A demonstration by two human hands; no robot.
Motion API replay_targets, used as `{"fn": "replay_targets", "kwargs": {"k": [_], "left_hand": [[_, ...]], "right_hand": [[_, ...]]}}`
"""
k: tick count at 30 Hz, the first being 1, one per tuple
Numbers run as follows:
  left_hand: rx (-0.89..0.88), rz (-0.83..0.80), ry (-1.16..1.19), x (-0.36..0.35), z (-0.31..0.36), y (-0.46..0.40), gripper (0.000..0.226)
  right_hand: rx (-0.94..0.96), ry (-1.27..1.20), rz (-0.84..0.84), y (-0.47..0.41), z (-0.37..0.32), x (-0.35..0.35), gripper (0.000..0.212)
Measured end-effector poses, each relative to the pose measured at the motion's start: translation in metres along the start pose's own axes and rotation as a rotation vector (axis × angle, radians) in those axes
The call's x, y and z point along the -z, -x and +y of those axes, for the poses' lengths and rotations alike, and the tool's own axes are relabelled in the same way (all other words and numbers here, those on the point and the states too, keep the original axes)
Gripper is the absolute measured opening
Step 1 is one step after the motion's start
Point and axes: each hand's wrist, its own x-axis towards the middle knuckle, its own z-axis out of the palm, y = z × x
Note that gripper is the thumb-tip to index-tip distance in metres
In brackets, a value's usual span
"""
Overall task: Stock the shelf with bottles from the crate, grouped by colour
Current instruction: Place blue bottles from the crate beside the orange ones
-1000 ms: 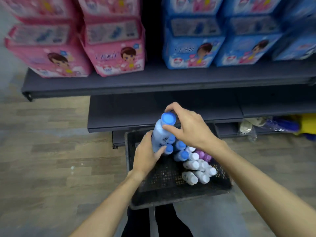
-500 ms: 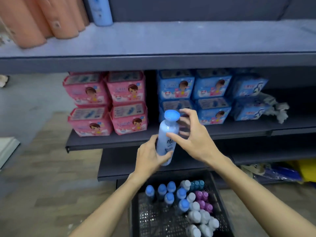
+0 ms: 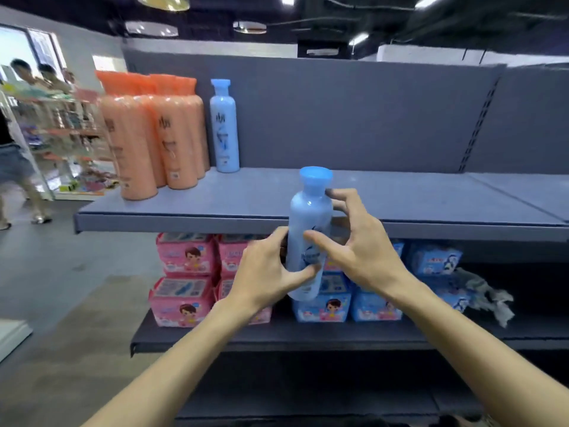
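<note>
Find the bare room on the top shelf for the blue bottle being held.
The top shelf is bare from the standing blue bottle rightward to the shelf's right end. Its left end is crowded with orange bottles. Both the left hand and right hand grip the held bottle.

No text legible anywhere. Blue bottle on shelf (image 3: 224,127): dark vertical characters, blurred, unreadable. Orange bottles (image 3: 154,134): similar dark characters plus small white stickers near base, unreadable. Held blue bottle (image 3: 309,223): dark label partly hidden, blurred. Pink packs (image 3: 186,257) and blue packs (image 3: 326,306): cartoon-child print, lettering too small to read.
</note>
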Motion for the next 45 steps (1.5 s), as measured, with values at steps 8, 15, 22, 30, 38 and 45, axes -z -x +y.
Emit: {"fn": "replay_targets", "kwargs": {"k": [8,15,22,30,38,45], "left_hand": [[-0.073,0.07,-0.045,0.065,0.018,-0.059,0.052],[-0.013,0.021,-0.187,0.091,-0.002,-0.083,0.049],[0.138,-0.04,-0.325,0.099,-0.014,-0.109,0.045],[0.302,-0.011,-0.329,0.105,-0.031,-0.131,0.046],[0.457,0.002,-0.306,0.111,-0.055,-0.155,0.05],[0.507,0.01,-0.318,0.102,-0.081,-0.181,0.048]], "right_hand": [[0.106,-0.014,0.05,-0.075,-0.053,0.007,0.053],[0.172,0.053,0.0,-0.114,-0.061,-0.015,0.05],[0.126,0.113,-0.087,-0.155,-0.051,-0.038,0.045],[0.102,0.308,-0.265,-0.199,-0.044,-0.049,0.051],[0.118,0.363,-0.244,-0.233,-0.039,-0.083,0.053],[0.105,0.347,-0.243,-0.262,-0.025,-0.105,0.053]]}}
